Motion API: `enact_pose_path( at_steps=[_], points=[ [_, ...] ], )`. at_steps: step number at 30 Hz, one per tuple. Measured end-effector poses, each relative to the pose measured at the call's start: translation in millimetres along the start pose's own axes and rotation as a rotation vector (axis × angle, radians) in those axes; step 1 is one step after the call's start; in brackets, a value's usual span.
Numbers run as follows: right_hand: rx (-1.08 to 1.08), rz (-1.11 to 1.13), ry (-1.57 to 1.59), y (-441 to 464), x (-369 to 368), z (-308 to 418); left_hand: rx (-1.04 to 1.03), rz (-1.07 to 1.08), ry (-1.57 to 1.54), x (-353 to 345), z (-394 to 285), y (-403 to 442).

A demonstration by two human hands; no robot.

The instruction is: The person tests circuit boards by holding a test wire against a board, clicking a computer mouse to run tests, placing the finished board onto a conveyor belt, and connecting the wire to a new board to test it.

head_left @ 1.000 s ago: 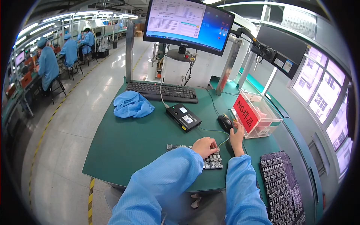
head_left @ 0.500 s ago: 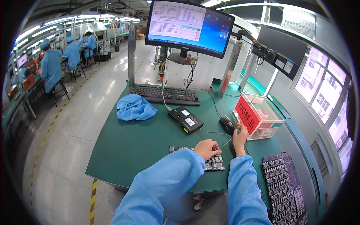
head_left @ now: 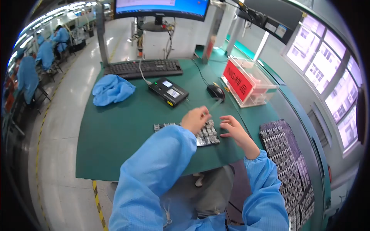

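Observation:
My left hand [head_left: 195,118] is over small metal-and-black parts [head_left: 208,135] laid in rows on the green table. Its fingers are pinched together on what looks like the thin cable [head_left: 216,105] from the black box [head_left: 169,91]; the cable is blurred, and its tip is hidden. My right hand [head_left: 236,131] hovers just right of the parts, fingers apart and holding nothing. Behind it lies a black mouse [head_left: 216,92].
A clear box with a red label [head_left: 239,81] stands at the right. Beyond are a keyboard [head_left: 144,69], a blue cloth [head_left: 111,90] and a monitor [head_left: 160,9]. A dark tray of many parts [head_left: 287,165] lies at lower right. People in blue [head_left: 27,79] sit at left.
My view has tilted down and shifted right. My right hand has left the mouse and come back beside the parts. My left hand has stayed by the parts, its fingers now lifted.

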State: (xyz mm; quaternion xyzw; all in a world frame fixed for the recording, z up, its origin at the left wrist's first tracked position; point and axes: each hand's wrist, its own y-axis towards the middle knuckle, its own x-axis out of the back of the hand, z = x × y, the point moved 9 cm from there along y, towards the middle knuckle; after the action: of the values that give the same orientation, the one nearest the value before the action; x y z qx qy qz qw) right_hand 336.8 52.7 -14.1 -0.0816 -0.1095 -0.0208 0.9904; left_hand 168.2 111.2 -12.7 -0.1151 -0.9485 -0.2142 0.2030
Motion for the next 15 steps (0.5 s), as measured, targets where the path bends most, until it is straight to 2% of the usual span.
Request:
enact_pose_path(
  at_steps=[2,4,5,7,8,9,10,12,14,15],
  points=[
    [-0.076,0.171,-0.046,-15,-21,2,0.033,-0.028,-0.097,5,2,0],
    [-0.146,0.186,0.019,-20,-29,10,-0.104,-0.197,0.262,24,-17,-5],
    [-0.205,0.212,0.084,-21,-34,10,-0.108,-0.185,0.259,27,-17,-6],
    [-0.257,0.267,0.215,-17,-39,7,-0.052,-0.132,0.447,31,-19,-3],
    [-0.221,0.271,0.300,-16,-40,13,0.111,-0.091,0.469,35,-10,-1],
    [-0.182,0.270,0.385,-16,-40,19,0.139,-0.102,0.434,42,-7,0],
    [-0.132,0.250,0.472,-19,-41,30,0.163,-0.108,0.399,52,-5,2],
    [0.071,0.335,0.614,-29,-46,57,0.082,-0.193,0.235,74,-10,11],
    [0.340,0.317,0.440,-52,-53,88,-0.053,-0.257,0.024,89,-7,25],
    [0.469,0.350,0.245,-65,-63,96,0.008,-0.215,-0.211,89,-3,32]
  ],
)
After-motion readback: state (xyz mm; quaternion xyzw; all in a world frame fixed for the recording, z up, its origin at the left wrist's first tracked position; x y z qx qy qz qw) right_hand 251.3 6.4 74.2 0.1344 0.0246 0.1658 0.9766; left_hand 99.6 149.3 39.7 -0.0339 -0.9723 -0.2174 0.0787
